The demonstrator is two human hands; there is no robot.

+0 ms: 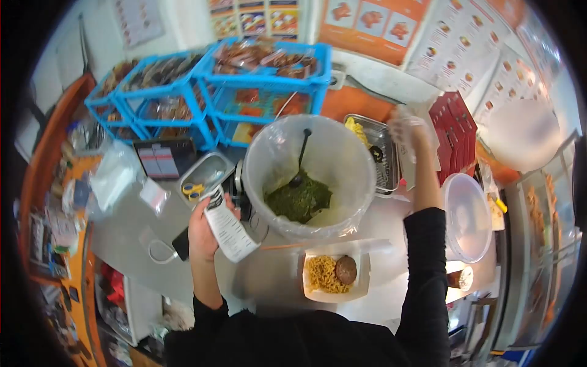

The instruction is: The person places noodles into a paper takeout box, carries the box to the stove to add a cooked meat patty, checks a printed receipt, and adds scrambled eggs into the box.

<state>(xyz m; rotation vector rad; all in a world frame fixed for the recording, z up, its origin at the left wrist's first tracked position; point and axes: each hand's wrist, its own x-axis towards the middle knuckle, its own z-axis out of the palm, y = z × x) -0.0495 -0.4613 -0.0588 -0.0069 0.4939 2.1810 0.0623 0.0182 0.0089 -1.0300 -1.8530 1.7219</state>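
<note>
My left hand (203, 231) is closed on a printed paper receipt (230, 227), which hangs down to the right over the metal counter. My right hand (408, 131), in a clear plastic glove, reaches out above the right side of a metal tray (385, 156). Its fingers are blurred, so I cannot see whether they grip anything. Yellow food pieces (356, 130) lie at the tray's far left. Between my arms stands a big lined clear tub (356, 177) with dark green chopped food (299, 202) and a black ladle (305, 144) in it. Nearer me sits an open paper box (361, 284) with noodles (324, 274) and a round brown patty (346, 269).
Blue stacked baskets (266, 79) with packaged goods stand at the back left. Scissors (193, 191) lie by a small metal tray (214, 170), near a tablet (164, 160). Red folded cartons (454, 134) and a clear plastic tub (468, 214) are on the right.
</note>
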